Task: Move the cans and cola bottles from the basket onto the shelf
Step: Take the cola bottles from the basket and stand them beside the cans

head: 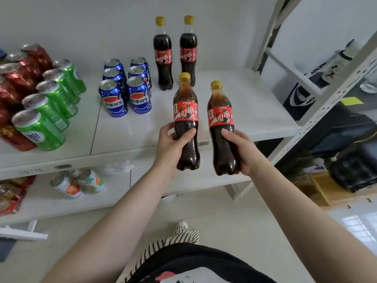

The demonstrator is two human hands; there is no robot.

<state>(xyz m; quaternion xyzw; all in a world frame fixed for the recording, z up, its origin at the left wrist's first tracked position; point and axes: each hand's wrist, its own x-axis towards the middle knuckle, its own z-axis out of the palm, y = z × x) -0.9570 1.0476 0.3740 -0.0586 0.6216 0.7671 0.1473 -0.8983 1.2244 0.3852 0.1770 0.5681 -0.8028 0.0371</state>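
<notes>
Cola bottles: left hand (173, 146) is gripping one (186, 121), right hand (240, 152) the other (221, 127), upright above the shelf (234, 111), probably lining up before two standing bottles (163, 58).

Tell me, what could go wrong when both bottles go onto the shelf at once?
1. Each hand holds a cola bottle low down, the left hand and the right hand, so the tall tops could tip as they land.
2. The two standing cola bottles wait just behind; a bump might topple them.
3. The blue cans sit close on the left, so the left-hand bottle could knock them.
</notes>
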